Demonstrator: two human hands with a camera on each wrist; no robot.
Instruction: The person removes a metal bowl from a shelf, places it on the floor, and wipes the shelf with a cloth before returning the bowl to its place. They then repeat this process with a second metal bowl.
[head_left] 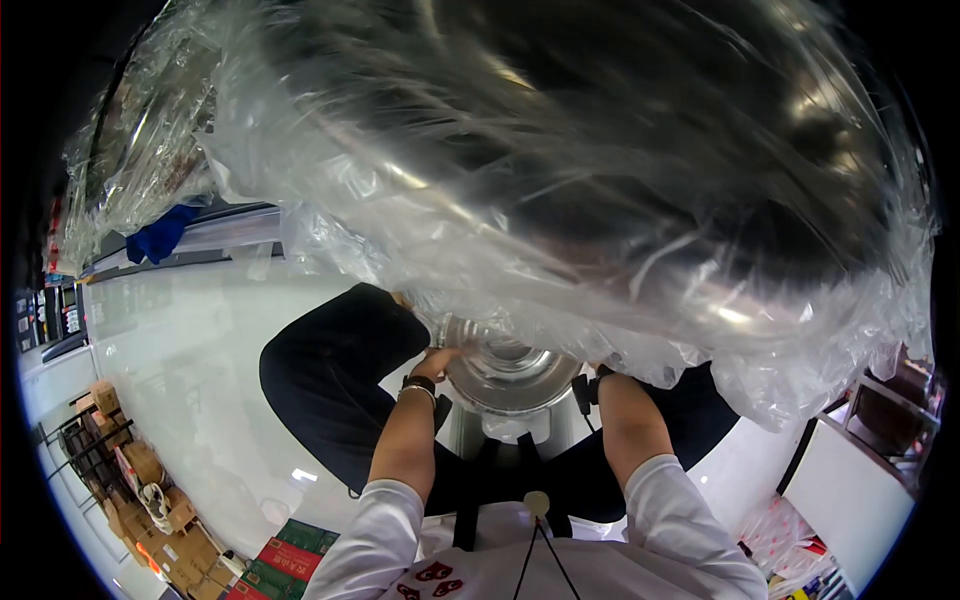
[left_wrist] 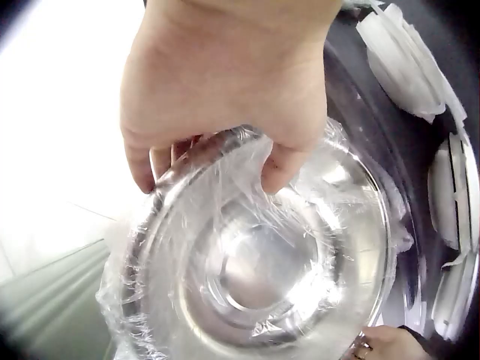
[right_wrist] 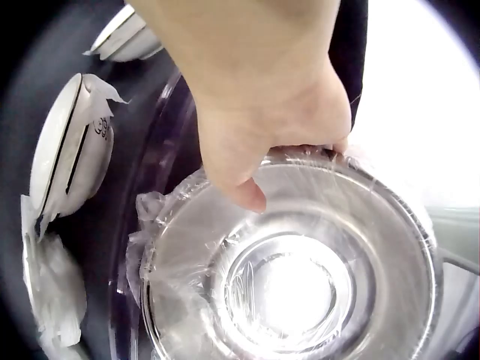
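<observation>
A round, shiny metal basin (head_left: pixel 515 390) wrapped in clear plastic film lies between the person's legs. In the left wrist view, the left hand (left_wrist: pixel 225 82) grips the rim of the basin (left_wrist: pixel 360 247), thumb inside and fingers over the outer edge. The right hand (right_wrist: pixel 270 112) holds the rim of the basin (right_wrist: pixel 390 225) in the right wrist view, its thumb on the inner wall and its other fingers mostly hidden behind the edge. In the head view the left hand (head_left: pixel 437 362) is partly visible; plastic hides most of the right hand.
Large plastic-wrapped metalware (head_left: pixel 600 200) fills the upper head view. Wrapped white bowls (right_wrist: pixel 75 150) stand beside the basin on a dark surface. Cardboard boxes (head_left: pixel 185 555) and a red-green box (head_left: pixel 290 550) are at lower left, a white cabinet (head_left: pixel 850 490) at right.
</observation>
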